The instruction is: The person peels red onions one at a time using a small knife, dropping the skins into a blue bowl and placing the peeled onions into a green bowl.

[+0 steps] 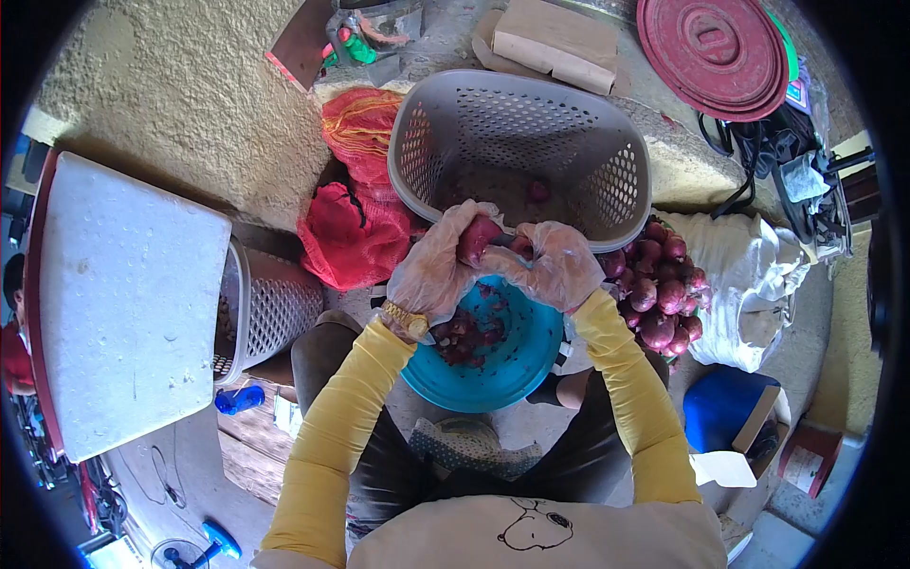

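Note:
Both my hands wear clear plastic gloves and meet above a turquoise basin (540, 365). Fingers of my left hand (438, 270) are wrapped round a red onion (479, 239). My right hand (561, 266) is closed round a smaller dark red onion (521, 247), mostly covered by the fingers. Dark red onion skins and scraps (466, 337) lie in the basin. Just beyond my hands stands a grey perforated basket (531, 95), with one small red onion (538, 191) visible at its bottom. A pile of red onions (661, 284) sits to the right of my right hand.
Red mesh sacks (355, 232) lie left of the basket. A white foam lid (133, 303) rests near a second perforated basket (280, 313). White sacks (744, 275) lie beyond the onion pile. At the back are a cardboard box (555, 43) and a red round lid (713, 52).

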A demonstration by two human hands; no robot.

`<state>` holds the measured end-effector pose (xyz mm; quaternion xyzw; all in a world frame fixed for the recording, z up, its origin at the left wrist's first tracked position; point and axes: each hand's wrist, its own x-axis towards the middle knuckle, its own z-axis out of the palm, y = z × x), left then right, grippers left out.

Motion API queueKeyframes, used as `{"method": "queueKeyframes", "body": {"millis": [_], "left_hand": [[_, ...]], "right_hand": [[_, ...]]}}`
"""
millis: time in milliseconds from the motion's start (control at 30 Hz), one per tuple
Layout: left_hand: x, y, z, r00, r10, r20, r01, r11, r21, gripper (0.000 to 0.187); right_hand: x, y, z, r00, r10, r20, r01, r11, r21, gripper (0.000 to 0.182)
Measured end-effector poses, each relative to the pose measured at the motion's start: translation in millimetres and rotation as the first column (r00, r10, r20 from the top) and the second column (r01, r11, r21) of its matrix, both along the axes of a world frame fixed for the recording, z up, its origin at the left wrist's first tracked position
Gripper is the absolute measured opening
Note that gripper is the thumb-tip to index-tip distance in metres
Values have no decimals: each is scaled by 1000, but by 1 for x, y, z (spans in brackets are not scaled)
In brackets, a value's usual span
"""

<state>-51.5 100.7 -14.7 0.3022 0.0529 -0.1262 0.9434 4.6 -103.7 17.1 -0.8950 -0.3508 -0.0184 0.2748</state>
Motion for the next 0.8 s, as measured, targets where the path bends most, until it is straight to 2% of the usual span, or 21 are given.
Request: {"method": "queueKeyframes", "body": {"millis": [67, 100, 167, 200, 267, 333, 367, 400, 467, 533, 600, 633, 700, 767, 800], "left_hand": [[1, 0, -1, 1000, -14, -10, 14, 1000, -8, 40], [1, -1, -1, 1000, 6, -6, -5, 995, 104, 41], [2, -6, -4, 1000, 24, 0, -24, 976, 214, 42], [2, -9, -5, 997, 78, 5, -76, 953, 293, 42], [1, -9, -7, 991, 130, 15, -126, 921, 369, 43], [-1, -5, 6, 990, 64, -123, -66, 998, -8, 45], [0, -5, 4, 990, 64, -123, -66, 998, -8, 45], [1, -7, 3, 985, 126, -117, -113, 987, 113, 46], [2, -6, 1, 977, 188, -103, -160, 960, 231, 47], [0, -3, 18, 973, 112, -203, -102, 993, 56, 48], [0, -2, 16, 975, 109, -195, -107, 994, 22, 47], [0, -1, 15, 977, 105, -187, -109, 994, -15, 47], [1, -3, 11, 982, 89, -168, -95, 995, -29, 46], [2, -4, 8, 986, 75, -149, -82, 996, -42, 45], [2, -4, 7, 985, 83, -153, -90, 995, -42, 45]], "right_hand": [[1, 0, -3, 997, 46, -56, -41, 996, 84, 61], [1, 1, 0, 997, 45, -57, -40, 996, 84, 61], [2, 4, 10, 915, 122, -384, -57, 983, 175, 57], [2, 3, 7, 915, 122, -385, -57, 983, 176, 57], [4, 0, -4, 984, 103, -148, -83, 988, 132, 57], [4, 0, -1, 978, 132, -161, -117, 988, 96, 55], [4, -1, 0, 971, 161, -176, -152, 986, 60, 53], [2, -1, 2, 971, 161, -176, -152, 987, 60, 53], [-1, 0, 4, 969, 222, -107, -215, 974, 70, 44], [-1, -1, 6, 969, 239, -57, -237, 971, 34, 47], [-2, -1, 1, 967, 254, -6, -254, 967, -3, 49], [-3, 1, -5, 979, 149, 141, -157, 986, 49, 57], [-4, 2, -4, 960, 31, 279, -65, 991, 113, 66], [-2, 1, 8, 999, -32, 19, 32, 999, -39, 72], [-2, 0, 7, 999, -33, 17, 33, 999, -39, 72]]}}
